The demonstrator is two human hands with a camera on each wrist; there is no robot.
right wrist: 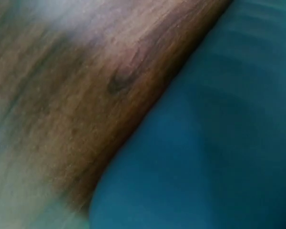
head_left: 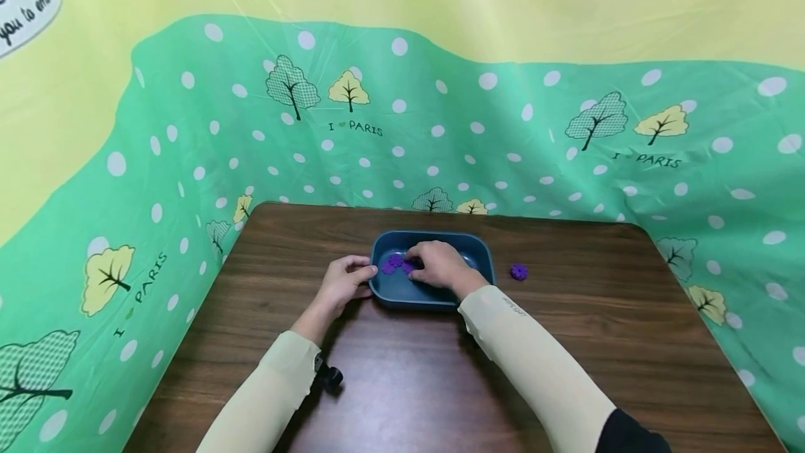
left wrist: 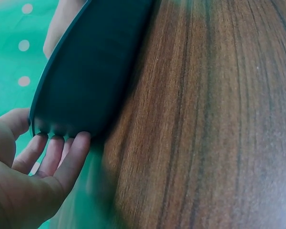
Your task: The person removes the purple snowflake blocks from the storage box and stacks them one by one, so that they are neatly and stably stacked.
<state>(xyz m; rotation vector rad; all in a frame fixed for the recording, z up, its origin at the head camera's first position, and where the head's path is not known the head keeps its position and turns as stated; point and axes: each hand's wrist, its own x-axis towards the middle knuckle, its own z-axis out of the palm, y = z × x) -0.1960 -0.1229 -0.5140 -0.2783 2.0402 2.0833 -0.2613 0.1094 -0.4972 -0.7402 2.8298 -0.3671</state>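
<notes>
A dark blue rectangular plastic box (head_left: 415,297) stands on the table with several small purple flower-shaped pieces (head_left: 395,261) inside, toward its left end. At that end my left hand (head_left: 342,284) grips the box, thumb at the rim and fingertips against the outer wall; the left wrist view shows this hand (left wrist: 35,176) close up. My right hand (head_left: 440,264) reaches down into the box, thumb and fingers around one purple piece that is partly hidden by them. In the right wrist view only the box wall (right wrist: 181,162) shows, blurred, without the hand.
One more purple flower-shaped piece (head_left: 518,271) lies on the brown wooden table (head_left: 597,313), just right of the box. A green and yellow printed cloth (head_left: 440,110) hangs behind the table and along its sides. A small black device (head_left: 330,376) sits at the left wrist.
</notes>
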